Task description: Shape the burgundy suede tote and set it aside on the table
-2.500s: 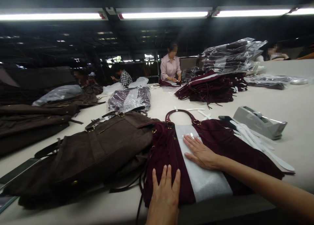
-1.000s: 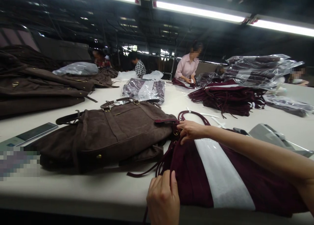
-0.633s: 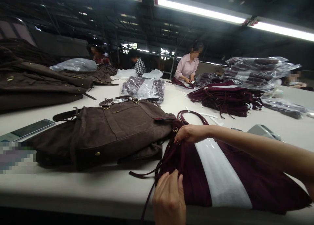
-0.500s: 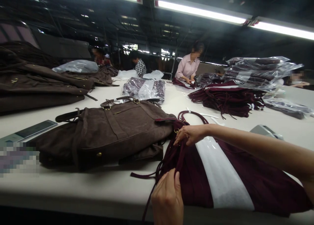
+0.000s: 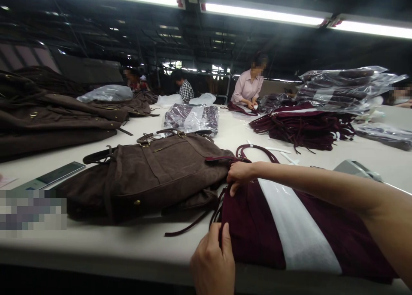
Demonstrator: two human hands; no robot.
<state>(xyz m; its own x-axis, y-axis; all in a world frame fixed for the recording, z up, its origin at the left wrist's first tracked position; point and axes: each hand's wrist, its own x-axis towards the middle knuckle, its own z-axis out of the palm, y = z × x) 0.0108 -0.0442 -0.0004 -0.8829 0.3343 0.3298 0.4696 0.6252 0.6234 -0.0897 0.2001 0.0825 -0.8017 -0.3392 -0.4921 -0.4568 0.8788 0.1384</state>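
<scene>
Maroon bag [image 5: 254,226] stretches lengthwise rightward from its left edge, left hand [image 5: 214,258] pinching the near end, right hand [image 5: 240,175] the far.

- Brown bags [image 5: 64,120] piled at left
- Person in pink shirt [image 5: 246,88], far side
- Person in checked shirt [image 5: 186,90], far, further left
- Lit tube lights [image 5: 264,15] overhead
</scene>
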